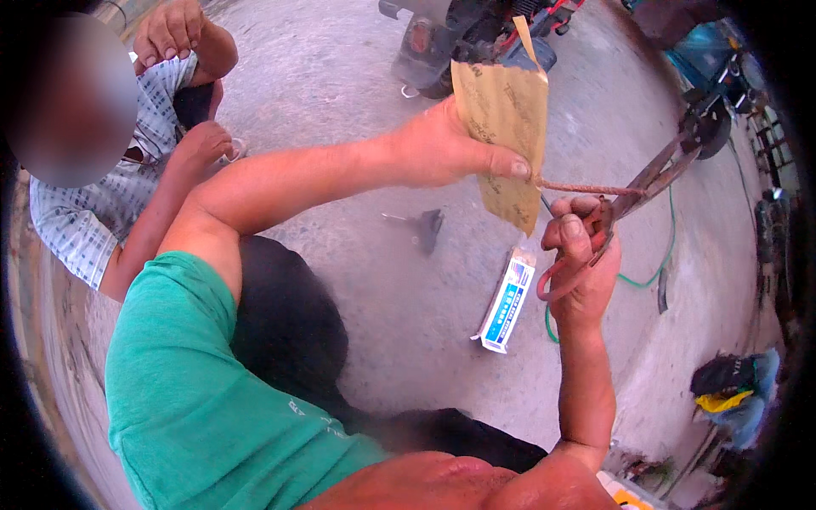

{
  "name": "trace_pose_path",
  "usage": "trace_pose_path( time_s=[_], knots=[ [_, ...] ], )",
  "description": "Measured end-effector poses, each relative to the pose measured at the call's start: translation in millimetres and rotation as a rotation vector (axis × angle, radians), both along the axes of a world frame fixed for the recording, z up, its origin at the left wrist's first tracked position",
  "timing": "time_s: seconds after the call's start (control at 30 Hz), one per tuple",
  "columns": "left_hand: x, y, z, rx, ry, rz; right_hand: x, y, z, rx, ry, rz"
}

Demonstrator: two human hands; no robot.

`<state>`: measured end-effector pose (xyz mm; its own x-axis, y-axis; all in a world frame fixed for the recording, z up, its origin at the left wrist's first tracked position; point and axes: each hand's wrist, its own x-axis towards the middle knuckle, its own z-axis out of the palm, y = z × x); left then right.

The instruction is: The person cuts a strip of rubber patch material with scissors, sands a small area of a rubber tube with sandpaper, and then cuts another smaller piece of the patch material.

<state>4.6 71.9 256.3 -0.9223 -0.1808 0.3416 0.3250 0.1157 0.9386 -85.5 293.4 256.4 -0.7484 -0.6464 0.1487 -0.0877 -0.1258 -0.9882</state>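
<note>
My left hand [463,153] reaches across from the left, with a brown printed paper sheet [503,110] pinched under its thumb. A narrow strip of the paper sticks up at the top. From the sheet's edge near my thumb, a thin brown cord-like strip [582,187] runs right to the blades of a pair of scissors. My right hand [582,255] is closed round the red handles of these scissors [650,180], whose dark blades point to the upper right. The cord's end meets the blades; whether they grip it I cannot tell.
On the concrete ground below lies a blue and white box [507,302]. A dark metal piece [425,228] is left of it. A green hose [654,274] curves at right, near a black and yellow bundle [727,387]. Vehicle parts [442,42] stand ahead; another person [93,204] sits at left.
</note>
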Motion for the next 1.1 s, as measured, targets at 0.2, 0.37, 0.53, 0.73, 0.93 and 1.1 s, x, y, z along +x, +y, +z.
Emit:
trace_pose_path(
  time_s=[0.2,0.37,0.53,0.73,0.93,1.1],
  knots=[
    [-5,4,-7,-0.185,0.073,-0.113,1,-4,7,-0.052,-0.115,0.029],
    [-9,8,3,-0.361,0.309,-0.186,-1,-2,7,-0.135,-0.199,0.078],
    [-9,8,2,-0.526,0.423,-0.180,-1,-1,13,-0.208,-0.307,0.082],
    [-9,-6,4,-0.859,0.519,-0.106,-4,1,12,-0.247,-0.383,0.084],
    [-13,-25,12,-0.723,0.267,-0.259,-9,-1,4,-0.202,-0.224,0.038],
    [-18,-9,14,-0.392,-0.099,-0.229,-9,-4,-1,-0.173,-0.135,0.001]
  ],
)
